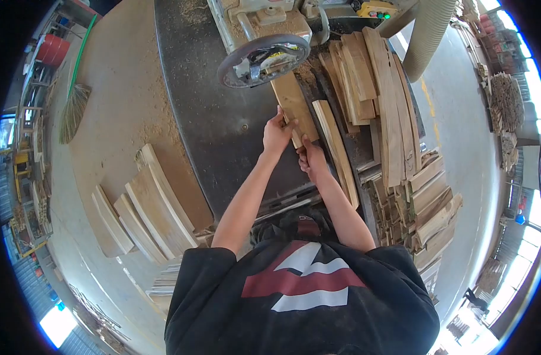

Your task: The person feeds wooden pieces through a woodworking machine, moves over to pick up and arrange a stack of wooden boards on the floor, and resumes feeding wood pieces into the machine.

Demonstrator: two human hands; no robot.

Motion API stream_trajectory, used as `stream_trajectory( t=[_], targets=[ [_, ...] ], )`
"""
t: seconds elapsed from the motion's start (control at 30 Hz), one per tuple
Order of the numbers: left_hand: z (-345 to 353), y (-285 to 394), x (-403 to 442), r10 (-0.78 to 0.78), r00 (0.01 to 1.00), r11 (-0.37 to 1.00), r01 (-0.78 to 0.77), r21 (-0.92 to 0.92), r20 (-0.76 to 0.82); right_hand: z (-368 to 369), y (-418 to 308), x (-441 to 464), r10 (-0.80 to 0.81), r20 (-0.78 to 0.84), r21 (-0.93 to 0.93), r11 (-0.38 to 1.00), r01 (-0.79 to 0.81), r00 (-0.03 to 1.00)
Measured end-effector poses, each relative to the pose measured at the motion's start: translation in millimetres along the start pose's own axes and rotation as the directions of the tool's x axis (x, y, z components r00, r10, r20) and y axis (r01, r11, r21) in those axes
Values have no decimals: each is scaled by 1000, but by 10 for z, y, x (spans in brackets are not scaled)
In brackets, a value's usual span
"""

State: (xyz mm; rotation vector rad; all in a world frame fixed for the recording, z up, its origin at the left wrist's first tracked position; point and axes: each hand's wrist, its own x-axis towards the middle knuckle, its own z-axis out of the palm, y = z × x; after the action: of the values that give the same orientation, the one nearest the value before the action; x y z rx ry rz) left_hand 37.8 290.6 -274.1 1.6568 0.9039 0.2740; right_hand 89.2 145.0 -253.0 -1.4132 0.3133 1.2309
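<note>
A wooden board (296, 105) lies on the dark machine table (214, 112), its far end under the machine head by the round handwheel (263, 60). On the board's left edge, near its close end, my left hand (277, 131) is closed, thumb on top. My right hand (312, 160) grips the near end, thumb on the upper face and fingers curled below. To the right of the board, a long narrow wood strip (335, 151) runs beside my right forearm, apart from the hand.
Stacked planks (388, 106) cover the table's right side, with more wood pieces (427, 201) below. Boards (158, 204) are piled at left. A dust hose (427, 41) hangs at upper right. Sawdust lies around the table, and a broom (75, 112) stands far left.
</note>
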Motion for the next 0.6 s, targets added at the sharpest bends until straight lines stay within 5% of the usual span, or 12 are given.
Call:
stream_trajectory(
  t=[0.37, 0.43, 0.6],
  targets=[
    [-208, -16, 783, 208, 951, 978, -199, 64, -227, 723, -645, 619, -83, -163, -88, 994, 69, 983],
    [-279, 264, 413, -11, 928, 895, -157, -418, -373, 769, -714, 727, -117, -155, -81, 991, 106, 981],
    [-191, -204, -290, 254, 915, 920, -329, -212, -314, 973, -951, 1094, -118, -133, -97, 990, 106, 984]
  ],
)
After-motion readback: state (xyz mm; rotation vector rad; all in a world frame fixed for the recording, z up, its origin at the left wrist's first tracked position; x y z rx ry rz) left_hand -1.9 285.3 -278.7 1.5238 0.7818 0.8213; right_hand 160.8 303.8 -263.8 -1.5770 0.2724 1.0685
